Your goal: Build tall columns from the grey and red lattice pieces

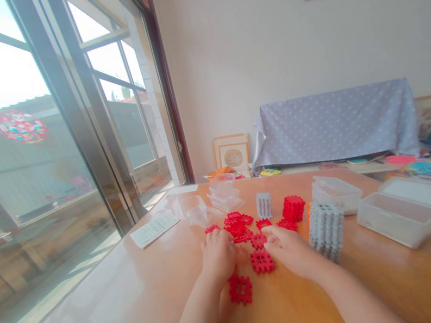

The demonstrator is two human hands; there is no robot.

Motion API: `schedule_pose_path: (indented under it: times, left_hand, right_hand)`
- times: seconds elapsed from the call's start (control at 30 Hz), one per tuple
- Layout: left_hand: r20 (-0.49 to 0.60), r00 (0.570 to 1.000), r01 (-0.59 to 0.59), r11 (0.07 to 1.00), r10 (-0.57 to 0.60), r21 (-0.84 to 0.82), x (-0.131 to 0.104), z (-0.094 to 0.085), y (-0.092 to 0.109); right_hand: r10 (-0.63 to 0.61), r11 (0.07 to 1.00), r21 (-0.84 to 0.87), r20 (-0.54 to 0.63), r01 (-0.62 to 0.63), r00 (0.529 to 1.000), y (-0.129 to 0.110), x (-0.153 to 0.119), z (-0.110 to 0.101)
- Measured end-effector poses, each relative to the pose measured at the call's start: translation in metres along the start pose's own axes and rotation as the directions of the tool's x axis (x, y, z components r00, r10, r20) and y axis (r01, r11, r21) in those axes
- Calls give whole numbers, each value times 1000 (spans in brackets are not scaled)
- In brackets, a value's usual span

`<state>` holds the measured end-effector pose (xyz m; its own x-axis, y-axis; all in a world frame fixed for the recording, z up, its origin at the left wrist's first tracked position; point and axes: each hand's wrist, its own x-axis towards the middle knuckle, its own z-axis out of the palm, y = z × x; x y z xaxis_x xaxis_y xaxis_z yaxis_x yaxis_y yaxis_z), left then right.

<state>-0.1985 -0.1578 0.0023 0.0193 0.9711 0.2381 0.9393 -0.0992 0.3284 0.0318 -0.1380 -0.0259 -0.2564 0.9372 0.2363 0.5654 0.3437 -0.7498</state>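
The left hand (219, 253) curls over red squares (262, 262) and the right hand (290, 250) is just beside them; whether either grip is closed, one cannot tell. The squares lie between, probably for easy reach. They look plastic, with notched edges. Grey pieces (326, 228) stand stacked on the table (168, 274), perhaps saving space.

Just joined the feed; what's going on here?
A person's left hand is at the side of a loose pile of red notched pieces on the table; the right hand is beside two red squares. Whether either grips a piece is unclear. A tall grey stack stands right of the right hand, with an open clear box farther right.
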Motion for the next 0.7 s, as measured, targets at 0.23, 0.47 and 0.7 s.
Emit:
schedule_pose_path:
  times: [0.23, 0.47, 0.7]
  left_hand:
    - [-113, 987, -144, 931, 112, -335, -3, -4, 4]
    - [5, 981, -124, 644, 194, -755, -16, -12, 31]
    - [137, 981, 76, 374, 140, -924, -17, -17, 39]
  right_hand:
    - [-153, 988, -17, -116, 152, 981, -26, -5, -5]
    - [-168, 977, 113, -120, 181, 978, -36, -4, -6]
    - [44, 879, 470, 87, -80, 995, -38, -6, -9]
